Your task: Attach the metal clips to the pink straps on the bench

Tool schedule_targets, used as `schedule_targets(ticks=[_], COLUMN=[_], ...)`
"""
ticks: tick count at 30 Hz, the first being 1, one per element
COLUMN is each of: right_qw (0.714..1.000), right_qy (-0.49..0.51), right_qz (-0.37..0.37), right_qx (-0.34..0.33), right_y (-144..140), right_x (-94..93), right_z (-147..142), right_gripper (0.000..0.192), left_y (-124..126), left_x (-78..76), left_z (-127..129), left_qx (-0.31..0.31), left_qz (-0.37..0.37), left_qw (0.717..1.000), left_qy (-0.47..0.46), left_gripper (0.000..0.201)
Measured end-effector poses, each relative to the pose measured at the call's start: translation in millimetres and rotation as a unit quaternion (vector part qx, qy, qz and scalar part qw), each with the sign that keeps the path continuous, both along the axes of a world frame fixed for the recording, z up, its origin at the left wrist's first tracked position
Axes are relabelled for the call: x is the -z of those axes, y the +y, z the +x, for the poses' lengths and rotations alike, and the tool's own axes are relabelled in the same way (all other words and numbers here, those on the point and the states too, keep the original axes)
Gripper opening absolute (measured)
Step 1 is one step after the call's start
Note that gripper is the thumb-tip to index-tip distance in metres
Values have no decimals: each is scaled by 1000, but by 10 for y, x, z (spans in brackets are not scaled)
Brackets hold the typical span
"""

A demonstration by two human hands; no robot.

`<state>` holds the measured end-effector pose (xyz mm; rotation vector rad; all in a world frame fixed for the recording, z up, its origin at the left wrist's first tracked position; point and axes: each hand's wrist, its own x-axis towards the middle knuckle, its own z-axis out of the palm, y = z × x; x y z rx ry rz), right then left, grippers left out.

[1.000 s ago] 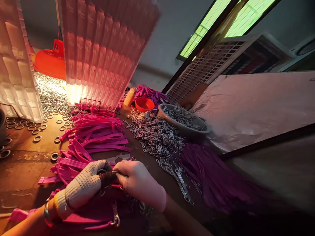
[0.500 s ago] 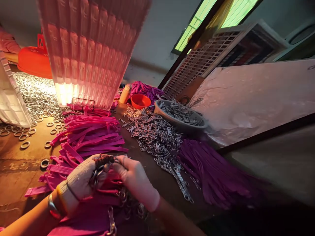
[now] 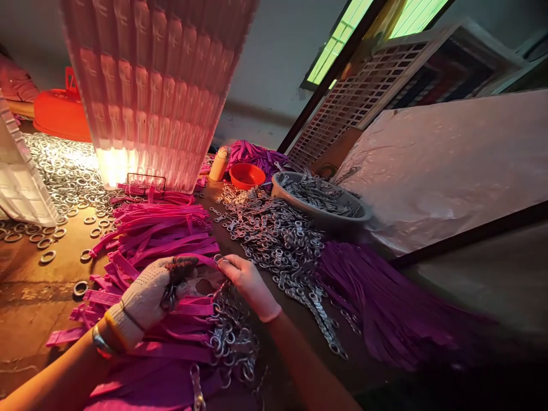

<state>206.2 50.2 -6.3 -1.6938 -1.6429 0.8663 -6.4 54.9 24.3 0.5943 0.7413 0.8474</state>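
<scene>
My left hand (image 3: 148,294), in a white knitted glove with dark-stained fingers, is closed around several metal rings (image 3: 169,297) tucked in its palm. A pink strap (image 3: 206,260) runs from behind its fingertips to my right hand (image 3: 250,285). That hand, in a thin pale glove, pinches a metal ring (image 3: 218,258) at the strap's end. Whether my left fingers also grip the strap is hard to see. Below both hands lie pink straps (image 3: 171,348) with metal rings and clasps (image 3: 231,337) at their right ends.
Metal clasps (image 3: 274,228) lie heaped on the table beside a grey basin (image 3: 329,216) full of more. Purple straps (image 3: 368,302) lie at right. Loose rings (image 3: 64,171) spread under a red lamp (image 3: 62,114). A ribbed plastic panel (image 3: 162,85) stands upright near an orange bowl (image 3: 247,177).
My right hand has moved right and slightly up, away from my left hand. The strap and the ring between them now show, and the clasps below are uncovered.
</scene>
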Motion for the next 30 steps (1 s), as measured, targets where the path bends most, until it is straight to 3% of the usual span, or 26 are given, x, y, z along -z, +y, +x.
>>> schedule_targets(ticks=[2,4,6,8,10,14,17,20,30], right_qw=[994,981,976,975,981,976,963,947,876], right_qy=[107,187,211,216,183,27,-76,-167,-378], right_qz=[-16,-25,-29,-22,39,207,236,257,295], right_qx=[-17,-40,-52,-54,-54,-61,-100,-95,-59], right_y=[-176,-338,-471,-576,-664,-820,-910,-963,-1073], right_x=[-242,-460,-598,-638,-603,-466,-409,-416,-500], right_z=[-85,-176,-263,-330,-369,-415,-488,-591,-750], right_gripper=[36,36,34,29,23,26,32,29,17], left_y=[11,-6,-54,-129,-223,-429,-566,-668,-776], left_x=[-35,-95,-163,-209,-212,-109,-33,3,-2], left_z=[23,46,55,31,-23,-130,-131,-99,-136], left_qx=[-12,6,41,62,78,74,19,-7,-3], left_qz=[105,217,327,391,363,183,113,61,15], left_qw=[992,965,924,893,900,961,986,996,998], left_qy=[74,149,195,213,230,194,118,71,58], left_gripper=[25,31,28,22,20,36,36,36,46])
